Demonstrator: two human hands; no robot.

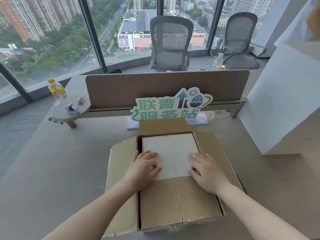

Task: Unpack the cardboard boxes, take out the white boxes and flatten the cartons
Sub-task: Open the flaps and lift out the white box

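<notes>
While both hands lie flat, the left grip (146,164) and right grip (204,168) pinch nothing on the white box (170,149) between them. Snug carton (161,203) walls could drag it, lifting everything.

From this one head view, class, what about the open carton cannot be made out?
- Depth of the flat white box: hidden by the brown cardboard carton walls.
- Anything beneath it: covered.
- Left hand and right hand fingers' grip: cannot tell.
</notes>
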